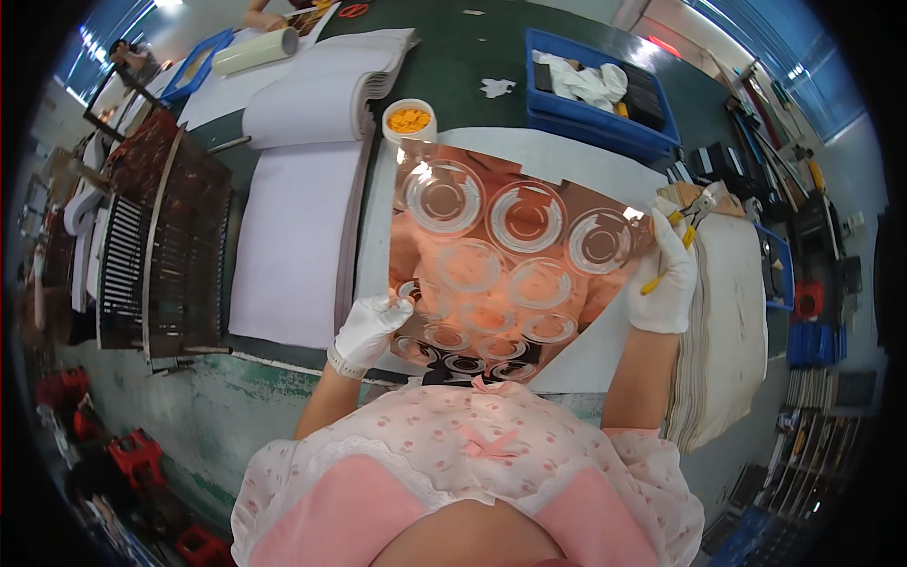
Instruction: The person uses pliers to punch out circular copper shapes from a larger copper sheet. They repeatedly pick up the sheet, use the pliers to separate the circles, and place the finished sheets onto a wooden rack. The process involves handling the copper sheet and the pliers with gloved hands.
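A shiny copper-coloured sheet (485,226) with rows of ring patterns is held up, tilted, in front of me; it mirrors its surroundings. My left hand (371,328), in a white glove, pinches its lower left edge. At its upper right corner, my gloved right hand (664,283) grips the edge with fingers closed. Yellow-handled pliers (697,210) stick out from that hand, with one handle end showing on its other side; they seem tucked in the palm, which is partly hidden. White paper (586,367) lies under the sheet.
A tub of orange pieces (409,120) stands beyond the sheet. Thick white paper (288,241) lies left, near a slatted rack (186,246). A blue bin (605,128) sits at the back right, a stack of cloth-like sheets (723,321) at right. Another person's hand (265,19) shows far off.
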Motion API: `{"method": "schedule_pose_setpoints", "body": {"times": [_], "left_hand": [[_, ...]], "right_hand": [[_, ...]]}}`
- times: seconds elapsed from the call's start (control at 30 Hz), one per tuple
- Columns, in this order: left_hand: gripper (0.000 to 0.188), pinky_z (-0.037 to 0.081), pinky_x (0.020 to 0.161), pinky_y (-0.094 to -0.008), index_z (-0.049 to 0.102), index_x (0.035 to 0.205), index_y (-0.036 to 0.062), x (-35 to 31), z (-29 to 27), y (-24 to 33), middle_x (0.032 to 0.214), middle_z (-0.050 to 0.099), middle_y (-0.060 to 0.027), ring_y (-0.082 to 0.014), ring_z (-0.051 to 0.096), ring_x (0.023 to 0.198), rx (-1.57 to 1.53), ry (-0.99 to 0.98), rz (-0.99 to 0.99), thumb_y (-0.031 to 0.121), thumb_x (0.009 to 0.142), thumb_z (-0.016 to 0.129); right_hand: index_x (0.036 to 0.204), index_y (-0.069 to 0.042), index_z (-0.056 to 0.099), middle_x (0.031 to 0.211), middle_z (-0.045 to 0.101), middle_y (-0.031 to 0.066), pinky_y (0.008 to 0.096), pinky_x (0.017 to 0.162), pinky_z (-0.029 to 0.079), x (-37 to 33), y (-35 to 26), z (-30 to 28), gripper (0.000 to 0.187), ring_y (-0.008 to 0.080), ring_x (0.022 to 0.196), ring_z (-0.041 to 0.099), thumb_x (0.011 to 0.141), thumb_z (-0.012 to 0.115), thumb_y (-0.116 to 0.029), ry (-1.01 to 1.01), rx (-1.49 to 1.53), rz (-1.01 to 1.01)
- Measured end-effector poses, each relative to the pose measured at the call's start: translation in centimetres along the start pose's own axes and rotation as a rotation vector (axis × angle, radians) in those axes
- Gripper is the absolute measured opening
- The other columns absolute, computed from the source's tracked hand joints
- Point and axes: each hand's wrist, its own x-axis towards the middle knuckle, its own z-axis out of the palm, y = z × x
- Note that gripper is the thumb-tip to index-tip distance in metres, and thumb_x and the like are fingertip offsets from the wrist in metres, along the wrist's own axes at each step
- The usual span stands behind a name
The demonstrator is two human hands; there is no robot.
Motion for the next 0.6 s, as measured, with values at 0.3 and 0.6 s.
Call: {"method": "schedule_pose_setpoints", "body": {"times": [0.3, 0.6], "left_hand": [[0.018, 0.042, 0.067, -0.0196, 0.065, 0.096, 0.0003, -0.4, 1.5, 2.4, 0.084, 0.061, 0.0015, -0.0051, 0.052, 0.074, 0.155, 0.000, -0.192, 0.015, 0.085, 0.066], [0.022, 0.045, 0.068, -0.0219, 0.067, 0.096, -0.0018, 1.7, 1.6, 3.5, 0.085, 0.065, -0.0008, -0.0049, 0.054, 0.075, 0.422, 0.154, -0.021, 0.018, 0.087, 0.065]], "right_hand": [[0.105, 0.001, 0.057, 0.101, 0.058, 0.0093, 0.0305, 0.078, 0.048, 0.6, -0.1, -2.1, 0.029, 0.0183, 0.088, 0.057, 0.078, 0.059, -0.006, -0.419, 0.210, 0.418], [0.108, -0.004, 0.056, 0.100, 0.059, 0.0065, 0.0307, 0.082, 0.047, 0.3, -1.0, -1.3, 0.024, 0.0169, 0.093, 0.059, 0.084, 0.060, -0.002, -0.086, 0.070, 0.151]]}}
